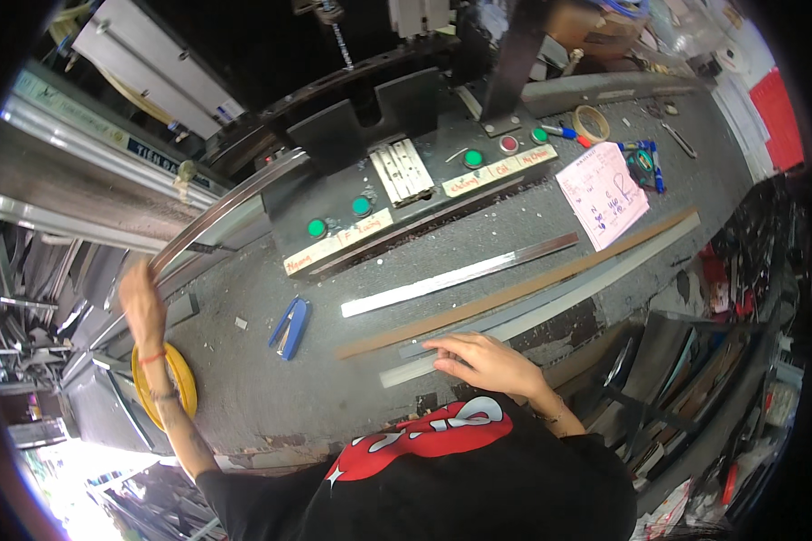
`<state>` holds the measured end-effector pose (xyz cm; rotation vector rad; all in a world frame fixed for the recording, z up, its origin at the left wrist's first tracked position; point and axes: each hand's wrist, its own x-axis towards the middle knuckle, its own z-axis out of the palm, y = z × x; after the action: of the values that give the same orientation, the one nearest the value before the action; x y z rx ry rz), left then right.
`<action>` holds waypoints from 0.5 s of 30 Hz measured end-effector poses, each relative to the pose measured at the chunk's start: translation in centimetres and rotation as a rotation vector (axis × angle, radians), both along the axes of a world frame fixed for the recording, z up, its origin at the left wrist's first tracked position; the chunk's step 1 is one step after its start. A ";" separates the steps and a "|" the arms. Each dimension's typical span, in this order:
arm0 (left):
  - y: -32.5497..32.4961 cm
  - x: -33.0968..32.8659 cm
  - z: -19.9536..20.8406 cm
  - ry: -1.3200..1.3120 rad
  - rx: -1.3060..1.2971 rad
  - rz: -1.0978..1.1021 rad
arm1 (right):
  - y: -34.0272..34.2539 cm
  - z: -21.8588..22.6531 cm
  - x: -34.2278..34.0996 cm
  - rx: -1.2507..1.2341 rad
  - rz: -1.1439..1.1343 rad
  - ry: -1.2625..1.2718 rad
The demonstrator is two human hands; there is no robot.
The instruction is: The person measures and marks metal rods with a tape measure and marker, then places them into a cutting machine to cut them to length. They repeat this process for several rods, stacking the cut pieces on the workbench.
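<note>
Pink paper sheet [602,193] lies far from left hand [142,298], grip clamped on curved metal strip [230,206]; right hand [478,361] flat.

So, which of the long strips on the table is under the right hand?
The grey strip nearest the table's front edge; the right hand rests on its near end. The brown strip and shiny strip lie farther back, untouched.

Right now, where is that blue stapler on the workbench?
In the head view the blue stapler lies on the grey workbench, left of centre, just left of the pale metal strip and below the green buttons of the control panel.
</note>
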<state>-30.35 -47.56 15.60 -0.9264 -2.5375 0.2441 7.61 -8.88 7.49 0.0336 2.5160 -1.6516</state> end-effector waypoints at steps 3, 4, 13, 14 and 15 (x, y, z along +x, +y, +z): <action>-4.1 3.5 0.2 0.158 0.174 -0.073 | 0.8 0.1 0.3 0.006 -0.030 0.021; -4.5 4.9 -0.2 0.175 0.248 -0.190 | 1.0 0.1 0.5 0.013 -0.050 0.013; -0.4 16.9 -8.7 -0.113 0.447 -0.110 | -1.9 -1.1 0.6 0.119 0.084 0.086; 0.6 17.7 -9.4 -0.165 0.468 -0.216 | -2.6 -1.2 0.5 0.089 0.110 0.112; 2.4 18.3 -10.5 -0.273 0.486 -0.191 | -3.2 -1.3 0.4 0.099 0.137 0.108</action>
<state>-12.02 -45.19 5.11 -1.0413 -2.5380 -0.5681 8.02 -12.08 6.22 -0.2188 2.6111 -1.5156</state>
